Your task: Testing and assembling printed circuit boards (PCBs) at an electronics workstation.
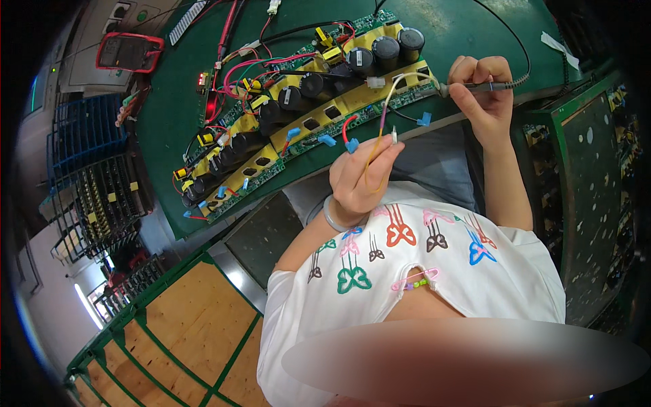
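Observation:
My left hand (361, 175) is closed with its fingertips pinching a small white wire connector (395, 136), just off the near edge of the bench. Thin yellow, purple and white wires (384, 117) run from it up to a long green circuit board (352, 121). My right hand (487, 102) grips a grey test probe (495, 86) at the board's right end. The probe's tip points left, near the board's corner; whether it touches cannot be made out. Black capacitors (385, 50) and yellow metal strips (298, 133) line the board.
The board lies on a green bench top (461, 27). A red-framed multimeter (130, 52) and a small board with a glowing red light (211, 105) are at the left. Racks of boards (102, 193) stand far left, a green-framed rack (583, 176) at right.

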The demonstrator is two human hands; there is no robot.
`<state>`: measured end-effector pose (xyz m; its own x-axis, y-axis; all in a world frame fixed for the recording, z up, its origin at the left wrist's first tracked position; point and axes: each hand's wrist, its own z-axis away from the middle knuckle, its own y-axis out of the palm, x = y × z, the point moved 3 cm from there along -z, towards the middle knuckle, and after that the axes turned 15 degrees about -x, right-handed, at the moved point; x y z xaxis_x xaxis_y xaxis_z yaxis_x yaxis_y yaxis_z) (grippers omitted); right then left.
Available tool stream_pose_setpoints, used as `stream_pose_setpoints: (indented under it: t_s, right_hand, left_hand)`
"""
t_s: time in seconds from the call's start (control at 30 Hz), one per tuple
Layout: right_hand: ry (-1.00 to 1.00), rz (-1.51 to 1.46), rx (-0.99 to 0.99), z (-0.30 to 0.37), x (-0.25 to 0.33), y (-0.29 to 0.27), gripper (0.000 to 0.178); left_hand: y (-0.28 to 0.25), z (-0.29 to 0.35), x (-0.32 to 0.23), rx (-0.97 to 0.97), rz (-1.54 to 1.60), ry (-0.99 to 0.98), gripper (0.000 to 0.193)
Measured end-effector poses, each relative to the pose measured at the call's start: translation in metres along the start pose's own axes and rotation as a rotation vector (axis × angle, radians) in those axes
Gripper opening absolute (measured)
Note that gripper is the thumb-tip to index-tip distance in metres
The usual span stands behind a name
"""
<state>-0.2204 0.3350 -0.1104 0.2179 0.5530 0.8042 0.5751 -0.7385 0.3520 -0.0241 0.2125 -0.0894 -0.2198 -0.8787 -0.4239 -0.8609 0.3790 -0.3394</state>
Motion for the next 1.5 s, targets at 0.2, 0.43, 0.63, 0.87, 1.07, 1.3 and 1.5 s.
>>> stream_pose_setpoints:
  t_s: [0.2, 0.43, 0.63, 0.87, 1.07, 1.3, 1.5]
  right_hand:
    - [-0.025, 0.144, 0.013, 0.003, 0.002, 0.005, 0.032]
    - [-0.081, 0.210, 0.079, 0.007, 0.004, 0.010, 0.030]
    - [-0.074, 0.165, 0.043, 0.007, 0.001, 0.008, 0.028]
    - [-0.064, 0.162, 0.038, 0.007, 0.001, 0.007, 0.029]
    - [-0.089, 0.189, 0.034, 0.008, 0.001, 0.009, 0.029]
    - [-0.249, 0.273, 0.086, 0.007, 0.004, 0.015, 0.026]
    - [-0.271, 0.368, 0.087, 0.008, 0.004, 0.016, 0.027]
  left_hand:
    - [0.001, -0.006, 0.004, -0.026, -0.117, 0.045, 0.032]
    - [0.009, -0.009, 0.010, -0.046, -0.190, 0.159, 0.034]
    - [0.009, -0.008, 0.011, -0.032, -0.220, 0.183, 0.031]
    - [0.012, -0.006, 0.015, 0.006, -0.193, 0.155, 0.029]
    - [0.011, -0.007, 0.015, 0.050, -0.210, 0.150, 0.029]
    - [0.012, -0.008, 0.016, 0.047, -0.214, 0.155, 0.031]
    - [0.011, -0.007, 0.014, 0.045, -0.199, 0.140, 0.029]
